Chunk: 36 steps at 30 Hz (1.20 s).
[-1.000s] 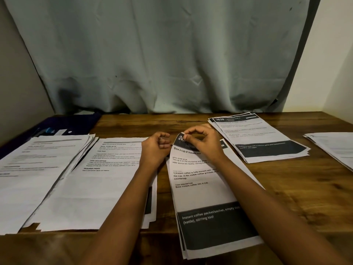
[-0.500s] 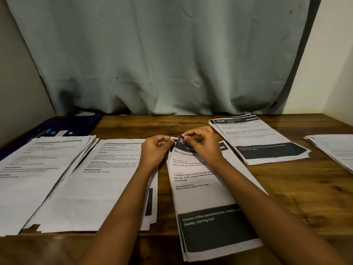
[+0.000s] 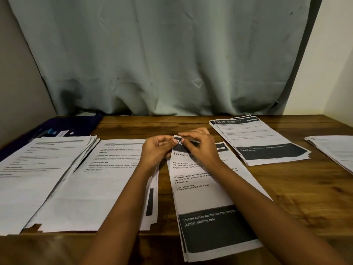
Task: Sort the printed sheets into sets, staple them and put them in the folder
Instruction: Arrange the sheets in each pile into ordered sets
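Note:
Several piles of printed sheets lie on a wooden table [image 3: 298,190]. The middle pile [image 3: 202,199] is headed "Brew a cup of instant coffee" and has a dark band at its near end. My left hand [image 3: 155,150] and my right hand [image 3: 198,146] meet at its top left corner; both pinch that corner, which is lifted off the table. Left of it lie two white text piles, one next to my left forearm [image 3: 99,184] and one at the far left [image 3: 32,173]. A dark folder [image 3: 76,125] lies at the back left, partly under the left pile.
Another pile headed "3638" [image 3: 261,140] lies at the back right, and one more pile [image 3: 336,150] runs off the right edge. A grey curtain [image 3: 172,54] hangs behind the table. Bare wood shows at the right front.
My left hand has moved right from beside the coffee pile to its top left corner and now pinches it together with my right hand. The corner stands more upright.

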{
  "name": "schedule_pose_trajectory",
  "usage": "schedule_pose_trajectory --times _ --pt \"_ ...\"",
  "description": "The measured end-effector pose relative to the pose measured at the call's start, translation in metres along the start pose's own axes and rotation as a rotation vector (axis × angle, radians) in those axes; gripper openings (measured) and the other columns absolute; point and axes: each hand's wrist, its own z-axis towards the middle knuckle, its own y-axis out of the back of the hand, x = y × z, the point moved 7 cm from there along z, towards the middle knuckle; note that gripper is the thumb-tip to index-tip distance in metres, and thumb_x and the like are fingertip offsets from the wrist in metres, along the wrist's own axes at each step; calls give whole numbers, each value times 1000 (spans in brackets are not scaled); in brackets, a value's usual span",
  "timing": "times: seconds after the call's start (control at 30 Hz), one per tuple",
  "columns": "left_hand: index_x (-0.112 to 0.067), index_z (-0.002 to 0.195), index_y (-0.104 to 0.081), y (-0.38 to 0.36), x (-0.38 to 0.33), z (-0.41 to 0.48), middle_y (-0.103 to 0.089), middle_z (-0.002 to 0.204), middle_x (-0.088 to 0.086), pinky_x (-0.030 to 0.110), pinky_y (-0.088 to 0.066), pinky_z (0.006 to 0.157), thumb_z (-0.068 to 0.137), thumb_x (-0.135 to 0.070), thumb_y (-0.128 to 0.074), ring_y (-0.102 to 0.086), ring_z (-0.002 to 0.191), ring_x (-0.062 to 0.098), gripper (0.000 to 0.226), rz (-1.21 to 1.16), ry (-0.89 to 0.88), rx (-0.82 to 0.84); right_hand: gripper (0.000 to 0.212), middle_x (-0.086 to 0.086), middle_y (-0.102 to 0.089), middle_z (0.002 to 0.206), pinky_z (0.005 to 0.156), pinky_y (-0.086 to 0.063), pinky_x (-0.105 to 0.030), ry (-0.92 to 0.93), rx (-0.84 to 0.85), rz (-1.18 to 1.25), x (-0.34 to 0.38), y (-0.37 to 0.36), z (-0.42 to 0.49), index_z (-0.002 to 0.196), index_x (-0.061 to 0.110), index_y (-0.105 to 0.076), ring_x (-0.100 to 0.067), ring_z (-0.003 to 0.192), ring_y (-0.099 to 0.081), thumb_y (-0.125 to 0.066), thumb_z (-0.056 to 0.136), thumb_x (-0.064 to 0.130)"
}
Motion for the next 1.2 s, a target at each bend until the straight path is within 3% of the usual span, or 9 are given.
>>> schedule_pose_trajectory --times 0.2,0.43,0.53,0.6,0.7,0.83,0.97,1.1,1.2 --pt "0 97 -70 0 -3 -2 -72 78 13 19 -49 51 90 -9 -63 -65 60 15 13 62 -42 -36 25 6 -70 102 85 -36 -9 47 25 -13 8 -3 -1 111 20 -71 -7 102 -49 -68 86 17" --pt "-4 92 -72 3 -2 -2 -72 83 20 30 -51 59 89 -11 -64 -65 71 32 10 81 -44 -71 16 6 -70 94 78 -37 -3 33 63 -5 13 -4 7 98 18 -75 -3 95 -52 -71 83 15" --pt "-8 89 -73 7 -1 -1 -73 81 15 36 -54 64 89 -15 -65 -68 74 31 11 103 -39 -98 10 13 -67 87 81 -46 -21 -28 74 14 6 -7 8 91 21 -74 -7 94 -54 -72 82 16" --pt "-14 91 -73 16 -1 1 -74 85 5 38 -57 74 91 -24 -62 -70 81 23 15 278 -80 -214 9 16 -64 87 84 -48 -27 -77 82 55 1 -8 3 90 20 -74 -7 96 -55 -71 83 14" --pt "-19 105 -71 30 -2 2 -69 104 -1 33 -52 81 95 -32 -54 -63 95 17 23 806 -121 -376 9 24 -61 83 88 -47 -29 -89 103 95 -2 -9 -5 89 19 -74 -7 98 -54 -70 83 13" --pt "-18 119 -67 27 19 18 -58 131 13 40 -35 109 95 -26 -54 -35 137 29 29 1035 -11 -167 11 24 -62 81 88 -47 -34 -108 98 141 -5 -9 -7 83 23 -72 -4 95 -54 -70 83 12" --pt "-19 132 -57 16 27 22 -53 139 9 47 -5 118 97 -31 -51 -10 147 33 37 1201 -2 -21 18 15 -67 88 89 -49 -41 -161 71 212 -14 -8 -6 79 30 -68 -7 98 -55 -69 84 13" --pt "-16 128 -57 14 21 19 -56 134 10 47 -3 117 95 -30 -55 -10 146 34 36 1137 -25 -51 22 16 -68 89 89 -49 -44 -162 60 226 -16 -7 -6 78 34 -67 -11 98 -57 -69 84 13" --pt "-14 118 -62 17 22 21 -60 127 11 46 -18 116 90 -26 -64 -26 141 35 31 1042 -48 -91 20 16 -68 89 90 -49 -42 -159 57 234 -15 -7 -6 80 33 -68 -11 100 -56 -69 84 13"
